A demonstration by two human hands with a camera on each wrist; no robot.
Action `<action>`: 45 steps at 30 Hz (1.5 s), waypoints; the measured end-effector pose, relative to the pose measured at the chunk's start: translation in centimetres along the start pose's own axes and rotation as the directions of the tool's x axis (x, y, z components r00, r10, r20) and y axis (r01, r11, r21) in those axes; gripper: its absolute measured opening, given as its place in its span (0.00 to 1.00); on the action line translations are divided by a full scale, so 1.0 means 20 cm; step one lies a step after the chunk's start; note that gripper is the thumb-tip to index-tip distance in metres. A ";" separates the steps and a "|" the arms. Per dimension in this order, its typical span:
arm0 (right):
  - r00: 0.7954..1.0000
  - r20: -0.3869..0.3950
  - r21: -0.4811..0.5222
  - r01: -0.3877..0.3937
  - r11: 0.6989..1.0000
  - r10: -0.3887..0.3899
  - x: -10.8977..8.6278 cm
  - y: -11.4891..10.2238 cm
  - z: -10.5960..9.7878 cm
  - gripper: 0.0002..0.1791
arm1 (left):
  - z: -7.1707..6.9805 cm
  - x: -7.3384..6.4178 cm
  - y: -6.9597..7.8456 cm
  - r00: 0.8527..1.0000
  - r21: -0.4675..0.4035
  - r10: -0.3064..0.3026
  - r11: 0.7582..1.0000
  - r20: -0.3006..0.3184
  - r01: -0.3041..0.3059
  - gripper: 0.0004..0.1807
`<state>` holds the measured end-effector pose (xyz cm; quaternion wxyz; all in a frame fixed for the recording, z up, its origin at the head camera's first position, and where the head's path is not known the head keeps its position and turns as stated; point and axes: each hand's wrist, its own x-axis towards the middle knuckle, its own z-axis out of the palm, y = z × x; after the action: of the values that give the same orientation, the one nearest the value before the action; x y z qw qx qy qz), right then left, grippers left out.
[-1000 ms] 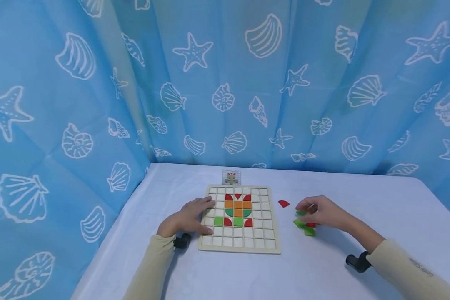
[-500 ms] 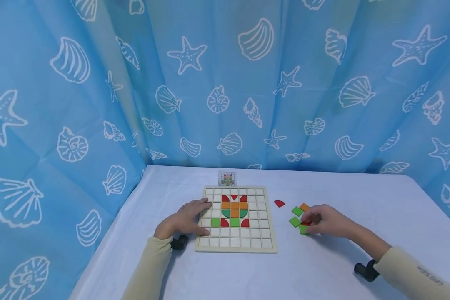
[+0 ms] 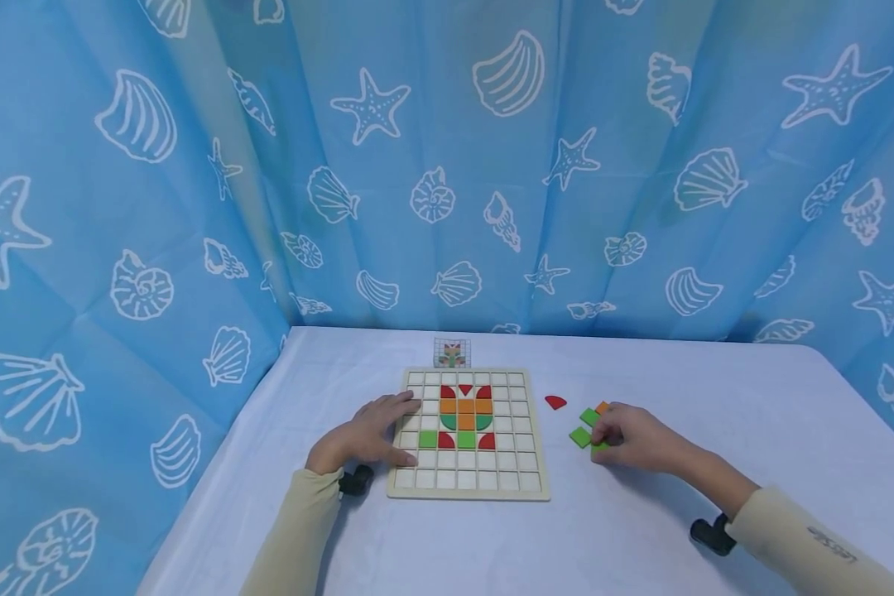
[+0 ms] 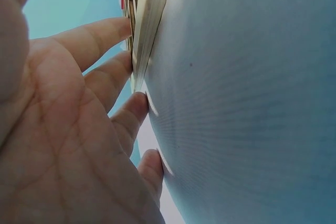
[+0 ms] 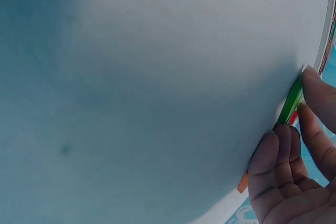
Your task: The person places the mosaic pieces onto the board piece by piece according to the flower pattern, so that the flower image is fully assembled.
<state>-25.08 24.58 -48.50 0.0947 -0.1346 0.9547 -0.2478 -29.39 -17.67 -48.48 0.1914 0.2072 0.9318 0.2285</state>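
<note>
A wooden grid board [image 3: 468,495] lies on the table, bearing a pattern of red, orange and green tiles. My left hand [image 3: 368,430] rests at its left side, fingers loosely spread over the rim, thumb lower on the grid. In the left wrist view, two fingertips [image 4: 124,27] touch the board's edge [image 4: 148,19]. To the right of the board, my right hand [image 3: 641,439] pinches a green square tile [image 5: 292,98] between thumb and index finger. Two more green tiles [image 3: 580,436] and a partly covered orange tile [image 3: 603,407] lie beside it. The other fingers curl near the tabletop.
A red fan-shaped tile [image 3: 555,402] lies alone between the board and the loose tiles. Behind the board is a small pattern card [image 3: 452,353]. A blue shell-print curtain [image 3: 432,273] hangs around the white-covered table [image 3: 685,372].
My right hand moved from over the loose tiles towards their near side, and the tiles now lie spread apart. A red piece seen at its fingers is now mostly hidden. The left hand stayed.
</note>
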 end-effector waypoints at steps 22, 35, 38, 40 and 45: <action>0.997 0.071 -0.020 -0.038 0.999 0.039 -0.03 0.01 -0.07 0.12 | 0.02 -0.01 0.00 0.999 -0.053 -0.039 0.998 -0.008 0.039 0.52; 0.999 -0.029 0.049 0.032 0.998 -0.031 0.08 -0.10 -0.05 0.07 | 0.00 -0.01 0.01 0.999 -0.048 -0.037 0.998 -0.002 0.037 0.51; 0.999 -0.037 0.072 0.038 0.997 -0.036 0.13 -0.14 -0.03 0.08 | 0.00 -0.01 0.00 0.999 -0.040 -0.038 0.998 -0.002 0.038 0.51; 0.998 -0.044 0.101 0.038 0.994 -0.033 0.16 -0.17 -0.02 0.09 | 0.01 0.00 0.00 0.999 -0.036 -0.034 0.999 -0.002 0.034 0.51; 0.998 -0.039 0.149 0.045 0.988 -0.040 0.23 -0.25 0.04 0.07 | 0.00 0.00 0.00 1.000 -0.047 -0.021 0.999 -0.001 0.021 0.51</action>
<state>-28.25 18.55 -47.14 0.0823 -0.1430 0.9318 -0.3232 -29.29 -17.68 -48.53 0.1979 0.1925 0.9285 0.2482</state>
